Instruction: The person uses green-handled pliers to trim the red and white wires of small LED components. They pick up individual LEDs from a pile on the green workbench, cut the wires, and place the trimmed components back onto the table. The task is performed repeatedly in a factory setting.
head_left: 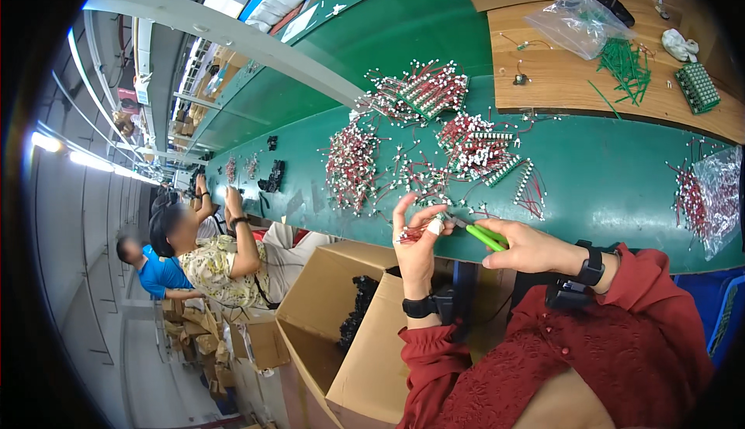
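Note:
Near the front edge of the green workbench [326,188], my left hand [417,252] is closed on a bunch of red wires [413,235] with small white ends. White wrapping covers one of its fingertips. My right hand [535,248] grips green-handled cutting pliers [487,236]. Their jaws point left and meet the work at my left fingertips; the exact spot of contact is too small to make out. Just beyond my hands lie loose red wire pieces [415,177] and green circuit board strips [504,170] with white connectors and red wires.
A large pile of wired parts [351,167] lies left, another stack [434,91] farther back. On the wooden board [559,80] are green sticks [625,68] and a plastic bag [582,25]. An open cardboard box [310,305] stands below the bench. Co-workers [225,262] sit at left.

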Demonstrator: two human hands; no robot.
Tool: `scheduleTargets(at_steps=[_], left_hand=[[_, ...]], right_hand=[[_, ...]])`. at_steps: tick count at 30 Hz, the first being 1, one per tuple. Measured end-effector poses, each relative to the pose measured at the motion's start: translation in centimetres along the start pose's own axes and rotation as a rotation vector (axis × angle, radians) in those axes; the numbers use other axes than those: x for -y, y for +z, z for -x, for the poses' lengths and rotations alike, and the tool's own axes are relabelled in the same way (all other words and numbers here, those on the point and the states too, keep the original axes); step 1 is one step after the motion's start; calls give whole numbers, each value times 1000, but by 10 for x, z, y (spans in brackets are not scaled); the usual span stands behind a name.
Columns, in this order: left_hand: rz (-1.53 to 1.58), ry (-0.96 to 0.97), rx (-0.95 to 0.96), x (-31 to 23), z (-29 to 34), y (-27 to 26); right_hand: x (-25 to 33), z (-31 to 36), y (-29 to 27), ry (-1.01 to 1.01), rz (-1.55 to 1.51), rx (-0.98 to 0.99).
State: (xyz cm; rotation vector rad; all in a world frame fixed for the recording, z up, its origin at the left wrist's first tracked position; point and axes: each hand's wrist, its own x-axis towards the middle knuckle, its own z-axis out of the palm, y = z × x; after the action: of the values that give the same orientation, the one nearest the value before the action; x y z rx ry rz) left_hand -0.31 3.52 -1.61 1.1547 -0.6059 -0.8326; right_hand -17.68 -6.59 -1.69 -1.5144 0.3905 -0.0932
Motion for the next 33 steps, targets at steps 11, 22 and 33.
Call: scheduleTargets(at_steps=[11, 22, 33], left_hand=[[-394, 243, 82, -3, -5, -21], [-358, 308, 95, -1, -5, -15], [-290, 361, 4, -1, -6, -12]], right_hand=[[21, 21, -11, -24, 390, -66], [26, 23, -10, -58, 364, -122], [24, 24, -5, -115, 386, -169]])
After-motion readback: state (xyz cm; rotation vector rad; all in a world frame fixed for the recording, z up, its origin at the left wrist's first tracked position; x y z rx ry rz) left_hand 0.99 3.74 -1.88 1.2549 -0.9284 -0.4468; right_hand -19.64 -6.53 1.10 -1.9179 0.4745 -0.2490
